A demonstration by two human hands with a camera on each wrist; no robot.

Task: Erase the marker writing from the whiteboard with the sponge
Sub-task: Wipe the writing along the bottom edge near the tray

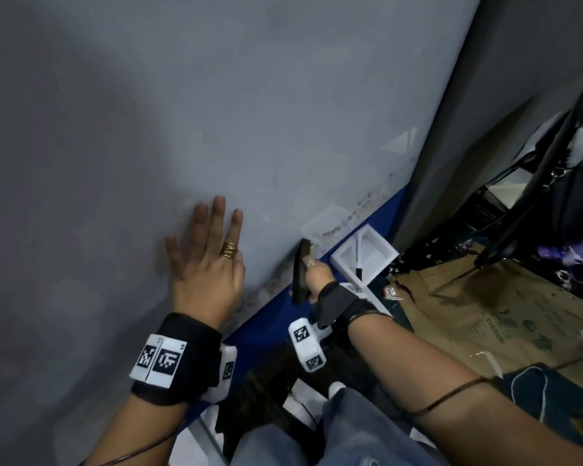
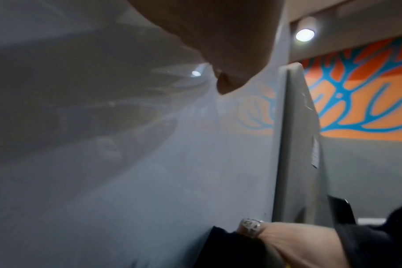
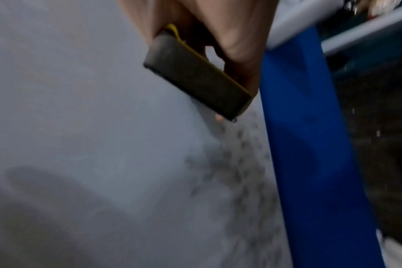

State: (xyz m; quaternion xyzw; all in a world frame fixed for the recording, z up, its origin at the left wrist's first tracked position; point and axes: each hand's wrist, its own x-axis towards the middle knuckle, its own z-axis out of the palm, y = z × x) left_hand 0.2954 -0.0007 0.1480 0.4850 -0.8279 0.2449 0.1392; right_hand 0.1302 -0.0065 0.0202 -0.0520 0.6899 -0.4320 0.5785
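The whiteboard (image 1: 216, 112) fills most of the head view, and its grey-white face shows no writing. Dark marker dust (image 1: 347, 218) speckles its lower edge above a blue frame strip (image 1: 270, 317). My left hand (image 1: 209, 260) lies flat on the board, fingers spread and straight. My right hand (image 1: 317, 274) grips a dark sponge with a yellow back (image 1: 300, 270), held against the board's bottom edge. In the right wrist view the sponge (image 3: 195, 76) sits just above the smudged dust (image 3: 236, 163), beside the blue strip (image 3: 310, 145).
A white tray (image 1: 364, 255) holding a marker (image 1: 358, 260) sits at the board's lower right corner. Cardboard (image 1: 485, 314) covers the floor at right, with black stand legs (image 1: 519, 213) beyond. The board's right edge (image 2: 294, 145) shows in the left wrist view.
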